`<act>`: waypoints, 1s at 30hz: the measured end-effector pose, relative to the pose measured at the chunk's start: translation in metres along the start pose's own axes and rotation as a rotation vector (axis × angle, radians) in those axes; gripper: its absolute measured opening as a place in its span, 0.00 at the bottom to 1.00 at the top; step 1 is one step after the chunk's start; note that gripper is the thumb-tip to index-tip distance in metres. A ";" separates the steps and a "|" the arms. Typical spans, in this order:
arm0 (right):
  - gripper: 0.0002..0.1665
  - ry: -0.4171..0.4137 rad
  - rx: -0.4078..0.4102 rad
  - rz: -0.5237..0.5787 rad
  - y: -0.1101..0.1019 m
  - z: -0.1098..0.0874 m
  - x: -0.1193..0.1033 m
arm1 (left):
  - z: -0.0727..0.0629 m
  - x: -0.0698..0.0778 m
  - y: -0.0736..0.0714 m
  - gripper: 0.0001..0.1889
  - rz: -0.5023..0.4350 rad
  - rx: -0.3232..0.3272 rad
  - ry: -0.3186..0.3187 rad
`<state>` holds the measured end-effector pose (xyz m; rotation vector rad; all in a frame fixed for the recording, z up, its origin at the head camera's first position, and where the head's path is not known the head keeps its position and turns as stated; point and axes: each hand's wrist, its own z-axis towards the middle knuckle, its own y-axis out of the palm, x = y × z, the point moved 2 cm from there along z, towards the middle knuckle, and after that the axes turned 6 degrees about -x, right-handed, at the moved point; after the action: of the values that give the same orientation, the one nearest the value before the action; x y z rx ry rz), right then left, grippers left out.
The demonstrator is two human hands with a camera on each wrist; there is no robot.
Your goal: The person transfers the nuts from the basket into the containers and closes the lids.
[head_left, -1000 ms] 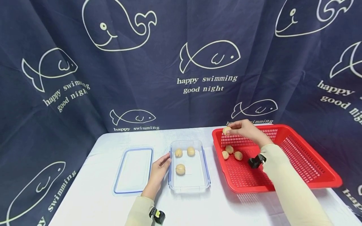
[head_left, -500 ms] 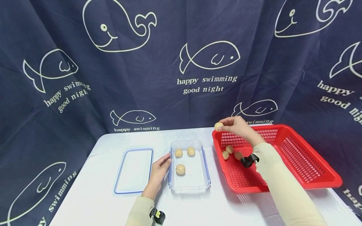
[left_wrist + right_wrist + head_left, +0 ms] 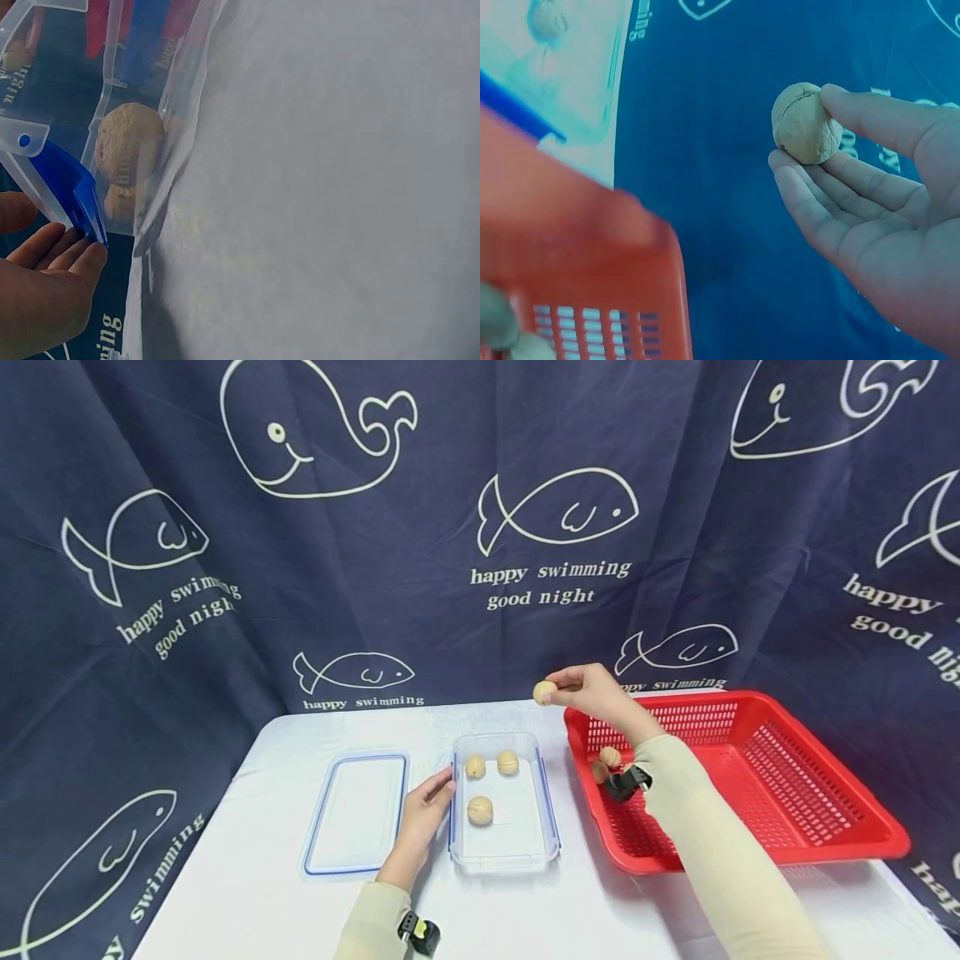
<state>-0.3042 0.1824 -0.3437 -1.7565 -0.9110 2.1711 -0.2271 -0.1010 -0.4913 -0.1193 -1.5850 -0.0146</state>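
In the head view my right hand point(image 3: 596, 693) pinches a walnut point(image 3: 544, 692) between thumb and fingers, raised just left of the red basket's far corner. The right wrist view shows the seam of this walnut point(image 3: 802, 124) close up. My left hand point(image 3: 422, 817) rests against the left wall of a clear plastic box point(image 3: 517, 856) with blue side latches. Its fingertips touch the blue latch point(image 3: 71, 187) in the left wrist view. Inside the box lie three walnuts, one point(image 3: 480, 811) nearer the front and two toward the back.
The red basket point(image 3: 750, 857) stands at the right, with walnuts point(image 3: 610, 757) near its left side, partly hidden by the right wrist camera point(image 3: 628, 783). A blue-edged lid point(image 3: 358, 814) lies flat left of the box. Behind the white table point(image 3: 247, 860) hangs a dark blue curtain point(image 3: 450, 610).
My right hand has carried the walnut leftward and slightly up, from over the basket's far left corner to beyond its rim. My left hand and the box have stayed still.
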 end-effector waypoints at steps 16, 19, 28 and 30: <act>0.22 0.019 0.058 0.137 0.050 0.016 -0.038 | -0.003 0.005 0.002 0.20 0.002 -0.002 0.003; 0.21 0.032 0.063 0.161 0.060 0.017 -0.042 | 0.003 -0.006 0.000 0.20 0.002 0.007 -0.006; 0.20 0.034 0.063 0.212 0.088 0.020 -0.043 | 0.004 -0.009 0.001 0.21 0.021 0.020 0.007; 0.19 0.040 0.064 0.223 0.094 0.020 -0.043 | 0.003 -0.008 0.000 0.21 0.022 0.017 0.012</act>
<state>-0.2910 0.0792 -0.3605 -1.9444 -0.6564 2.2600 -0.2298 -0.1009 -0.4995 -0.1231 -1.5718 0.0157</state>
